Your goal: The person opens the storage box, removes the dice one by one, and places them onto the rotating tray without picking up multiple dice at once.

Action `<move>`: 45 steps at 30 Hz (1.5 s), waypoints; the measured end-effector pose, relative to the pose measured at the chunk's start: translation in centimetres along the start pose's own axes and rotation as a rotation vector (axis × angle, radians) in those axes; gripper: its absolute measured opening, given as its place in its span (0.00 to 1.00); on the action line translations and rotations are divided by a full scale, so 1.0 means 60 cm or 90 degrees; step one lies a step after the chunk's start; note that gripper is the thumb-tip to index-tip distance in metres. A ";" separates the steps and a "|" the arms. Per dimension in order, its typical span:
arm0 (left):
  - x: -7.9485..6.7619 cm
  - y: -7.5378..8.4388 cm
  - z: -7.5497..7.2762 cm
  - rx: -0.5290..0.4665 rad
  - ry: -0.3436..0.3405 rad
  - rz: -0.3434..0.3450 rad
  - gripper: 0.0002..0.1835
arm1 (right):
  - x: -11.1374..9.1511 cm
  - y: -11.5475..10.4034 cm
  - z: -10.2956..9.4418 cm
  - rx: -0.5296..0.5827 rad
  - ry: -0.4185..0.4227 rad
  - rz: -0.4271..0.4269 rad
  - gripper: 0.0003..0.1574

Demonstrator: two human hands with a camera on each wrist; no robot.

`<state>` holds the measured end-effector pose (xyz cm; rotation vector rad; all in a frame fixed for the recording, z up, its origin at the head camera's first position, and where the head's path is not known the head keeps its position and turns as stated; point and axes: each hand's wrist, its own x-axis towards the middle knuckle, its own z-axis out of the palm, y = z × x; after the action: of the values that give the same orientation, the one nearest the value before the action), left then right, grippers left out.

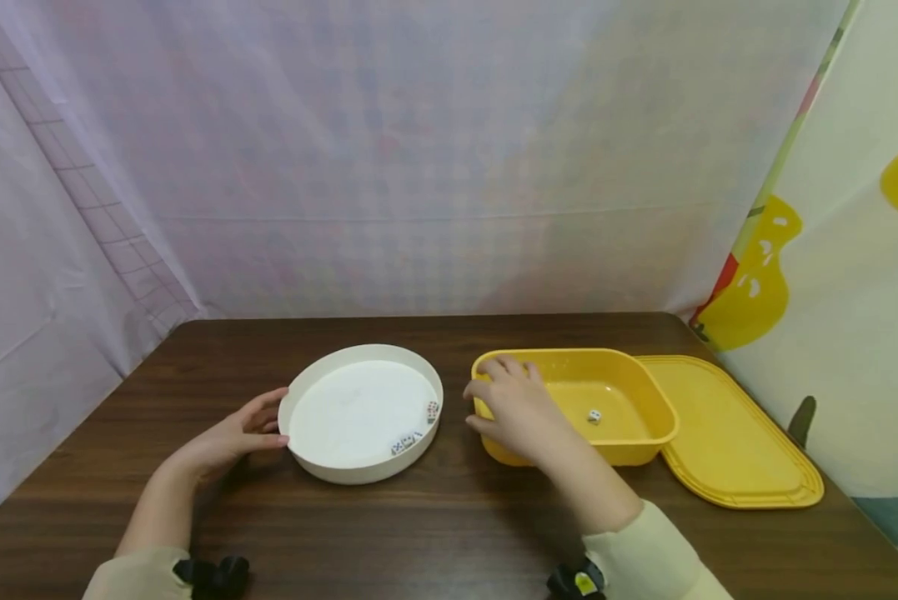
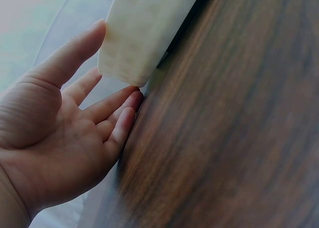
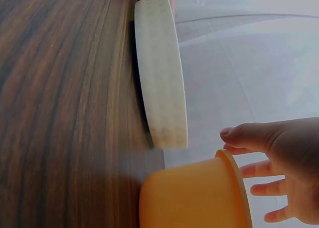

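Note:
A round white tray (image 1: 354,417) lies on the table with several dice (image 1: 405,443) gathered along its near right wall. My left hand (image 1: 227,433) touches the tray's left side, thumb at the rim and the other fingers extended along the wall, as the left wrist view also shows. Over the left end of a yellow tub (image 1: 621,452), my right hand (image 1: 519,408) hovers with fingers spread and nothing between them. In the right wrist view its thumb (image 3: 244,134) is just past the tub's rim. A single die (image 1: 594,416) sits on the tub's floor.
To the right of the tub, its flat yellow lid (image 1: 741,433) lies partly behind it. The dark wooden table (image 1: 373,542) ends at a pale cloth backdrop (image 1: 388,167). A patterned curtain (image 1: 854,333) hangs on the right.

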<state>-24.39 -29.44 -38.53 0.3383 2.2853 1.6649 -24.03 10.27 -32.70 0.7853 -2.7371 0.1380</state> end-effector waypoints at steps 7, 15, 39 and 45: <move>0.001 -0.003 0.000 -0.006 0.001 0.002 0.46 | -0.011 0.005 -0.007 -0.003 0.006 0.000 0.16; 0.001 -0.002 0.001 -0.008 0.001 -0.004 0.46 | -0.025 0.023 -0.013 -0.007 0.032 -0.009 0.15; 0.002 -0.004 0.002 0.002 0.005 0.002 0.46 | -0.061 0.084 -0.013 0.003 0.056 -0.002 0.15; 0.000 -0.003 0.002 0.001 0.005 0.003 0.46 | -0.069 0.102 -0.020 -0.001 0.048 0.011 0.15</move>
<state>-24.36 -29.39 -38.72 0.3377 2.2934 1.6692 -23.65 17.70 -32.89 0.7411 -2.6738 0.1651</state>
